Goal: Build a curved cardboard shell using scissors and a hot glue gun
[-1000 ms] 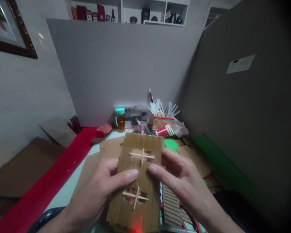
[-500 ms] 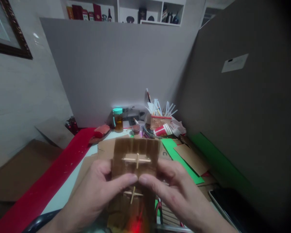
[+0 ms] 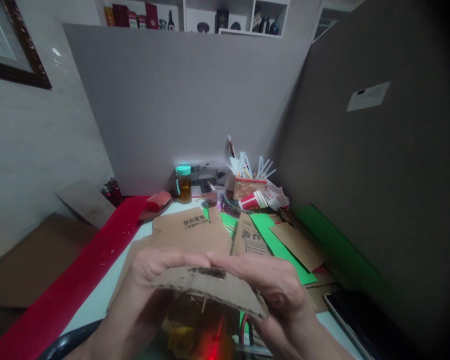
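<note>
"One piece of cardboard (image 3: 213,286): where, and how gripped?"

"Raised near the tabletop (image 3: 97,295), between left hand (image 3: 144,272) and right hand (image 3: 281,280); both grips grasp it."

"Progress?"

"Already bowed, dark patch (image 3: 208,272) at its far edge. Whether shaping is finished: cannot tell. Printed sheet (image 3: 185,240) beyond lies flat, uncurved."

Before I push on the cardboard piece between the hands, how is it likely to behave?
The cardboard piece will probably flex rather than stay rigid: it bows between the left hand and right hand. It looks light for its size, being thin with a corrugated edge. The dark patch on it might crease first, though its nature is unclear.
</note>
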A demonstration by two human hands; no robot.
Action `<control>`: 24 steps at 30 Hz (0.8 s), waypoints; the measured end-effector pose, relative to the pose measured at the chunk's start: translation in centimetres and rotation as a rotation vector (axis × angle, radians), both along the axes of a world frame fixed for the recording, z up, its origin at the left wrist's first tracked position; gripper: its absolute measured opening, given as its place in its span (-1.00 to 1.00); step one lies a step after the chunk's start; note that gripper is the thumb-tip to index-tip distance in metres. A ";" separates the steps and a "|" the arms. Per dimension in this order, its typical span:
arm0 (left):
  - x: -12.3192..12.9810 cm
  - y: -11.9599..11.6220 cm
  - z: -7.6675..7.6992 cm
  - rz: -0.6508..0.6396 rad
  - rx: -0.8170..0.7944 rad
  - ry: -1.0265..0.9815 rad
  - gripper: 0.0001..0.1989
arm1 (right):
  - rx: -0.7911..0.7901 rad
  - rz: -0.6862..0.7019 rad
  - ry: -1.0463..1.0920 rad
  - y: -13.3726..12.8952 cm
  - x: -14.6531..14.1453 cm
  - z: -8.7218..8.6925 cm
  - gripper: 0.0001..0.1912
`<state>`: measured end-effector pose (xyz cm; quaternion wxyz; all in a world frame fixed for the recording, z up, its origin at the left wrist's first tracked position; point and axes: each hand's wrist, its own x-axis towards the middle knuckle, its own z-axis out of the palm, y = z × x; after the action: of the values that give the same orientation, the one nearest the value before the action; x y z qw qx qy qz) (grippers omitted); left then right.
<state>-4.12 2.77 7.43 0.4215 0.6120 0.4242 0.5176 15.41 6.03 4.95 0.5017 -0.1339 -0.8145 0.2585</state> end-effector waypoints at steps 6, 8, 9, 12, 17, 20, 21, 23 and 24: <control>-1.1 0.4 -0.6 -0.124 0.137 -0.028 -0.76 | 0.128 -0.019 -0.021 0.6 0.1 -0.3 -0.48; -1.1 0.7 -0.4 -0.070 0.085 0.019 -0.76 | 0.181 -0.063 -0.048 0.5 0.3 -0.1 -0.52; -1.0 0.9 -0.2 -0.031 0.051 0.051 -0.75 | 0.213 -0.094 -0.055 0.4 0.3 0.1 -0.54; -0.7 1.0 0.6 0.023 -0.043 0.114 -0.72 | 0.303 -0.155 -0.119 0.1 0.7 0.7 -0.58; 0.0 0.3 1.5 -0.015 -0.054 0.077 -0.78 | 0.505 -0.189 -0.183 0.2 1.2 1.2 -0.62; 0.2 0.0 1.4 -0.073 -0.075 0.028 -0.76 | 0.556 -0.201 -0.187 0.3 1.3 1.2 -0.59; 0.2 0.0 1.3 -0.078 -0.084 0.014 -0.77 | 0.569 -0.212 -0.190 0.2 1.2 1.1 -0.56; 0.2 0.1 1.3 -0.064 -0.093 0.003 -0.80 | 0.599 -0.237 -0.208 0.0 1.2 1.1 -0.52; 0.3 0.1 1.3 -0.059 -0.095 0.005 -0.83 | 0.619 -0.261 -0.209 -0.2 1.1 1.2 -0.52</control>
<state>-3.86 2.88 8.68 0.4640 0.6048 0.4311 0.4827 16.51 5.88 6.10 0.4612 -0.1043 -0.8774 -0.0819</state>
